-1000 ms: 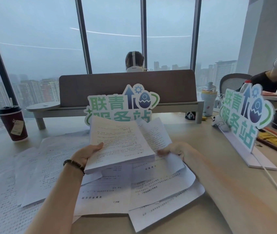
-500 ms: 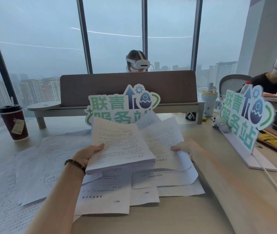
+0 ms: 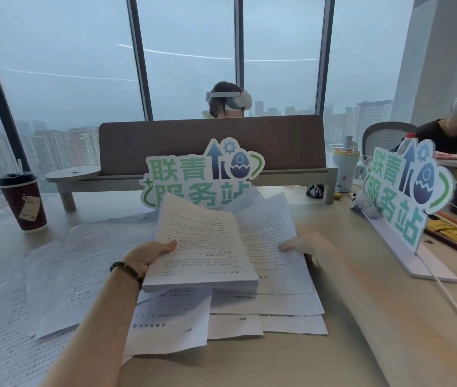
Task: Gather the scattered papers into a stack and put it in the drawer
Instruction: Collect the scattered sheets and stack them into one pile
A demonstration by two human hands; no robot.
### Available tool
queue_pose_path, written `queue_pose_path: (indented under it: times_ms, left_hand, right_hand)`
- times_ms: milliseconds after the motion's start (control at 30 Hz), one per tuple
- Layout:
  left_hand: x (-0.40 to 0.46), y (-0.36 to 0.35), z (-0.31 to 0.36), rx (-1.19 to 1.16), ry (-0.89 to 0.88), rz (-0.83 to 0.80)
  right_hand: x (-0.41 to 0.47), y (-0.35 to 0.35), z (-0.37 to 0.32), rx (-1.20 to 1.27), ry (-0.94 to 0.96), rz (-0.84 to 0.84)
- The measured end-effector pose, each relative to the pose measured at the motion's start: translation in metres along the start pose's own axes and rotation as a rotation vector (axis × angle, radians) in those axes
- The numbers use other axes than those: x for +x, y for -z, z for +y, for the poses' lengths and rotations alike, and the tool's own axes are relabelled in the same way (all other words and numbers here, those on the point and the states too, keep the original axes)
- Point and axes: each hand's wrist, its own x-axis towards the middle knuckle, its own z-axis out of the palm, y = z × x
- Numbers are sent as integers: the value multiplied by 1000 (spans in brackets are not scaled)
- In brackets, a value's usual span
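Gripping a thick stack of papers [image 3: 202,247] by its left edge, thumb on top, the left hand [image 3: 149,254] holds it tilted above the desk [image 3: 291,364], while the right hand [image 3: 305,245] pinches a loose sheet [image 3: 266,227] just right of the stack. More loose sheets [image 3: 82,275] lie spread left and beneath, some running off the left edge of the picture; bare desk opens near and right. A green sign [image 3: 202,174] is partly hidden behind the stack (its lower characters cut off). A lidded coffee cup [image 3: 22,201] stands far left, contents unseen.
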Motion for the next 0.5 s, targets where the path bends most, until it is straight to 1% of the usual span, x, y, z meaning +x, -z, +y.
queue_pose_path:
  times_ms: [167,333,433,500]
  left_hand:
    - [3,1,-2,5,7,-7]
    - [4,-1,-1,47,17,12]
    - [3,-2,-2,59,29,24]
    - [3,-3,-3,66,34,24]
  right_hand:
    - [8,-2,2,133,22,5]
    - [9,4,-4,272,25,-59]
    - [8,5,-7,296,46,-95]
    - [8,3,-7,262,65,-94]
